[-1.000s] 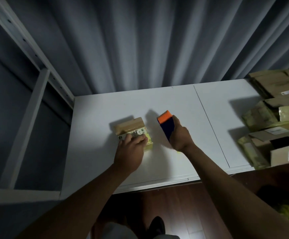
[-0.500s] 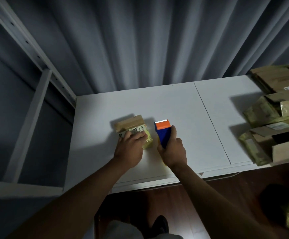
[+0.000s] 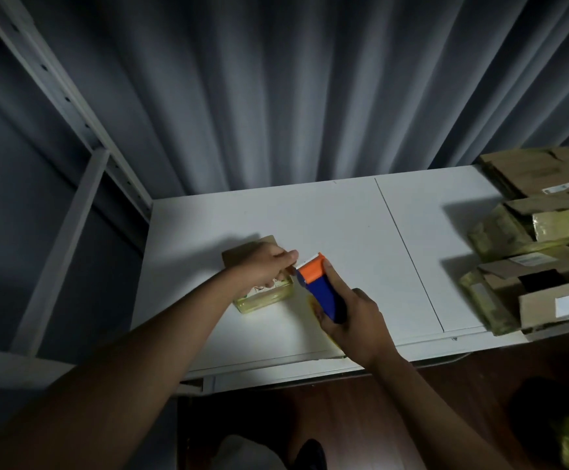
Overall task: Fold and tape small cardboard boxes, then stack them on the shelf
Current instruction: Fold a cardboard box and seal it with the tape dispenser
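A small cardboard box (image 3: 262,295) wrapped in yellowish tape lies on the white table (image 3: 344,225), a brown flap showing at its far side. My left hand (image 3: 266,264) hovers over the box's far right corner, fingers pinched together next to the dispenser's orange head, apparently on the tape end. My right hand (image 3: 354,320) grips a blue tape dispenser (image 3: 320,290) with an orange head, tilted with that head just right of the box.
Several flattened and taped cardboard boxes (image 3: 540,252) are heaped on the table's right side. A white metal shelf frame (image 3: 62,212) stands at the left. Grey curtains hang behind the table. Dark wooden floor lies below the table's front edge.
My left hand lifted from pressing on the box top and reached to the dispenser's head. My right hand tilted the dispenser, its orange head now against the box's right corner.
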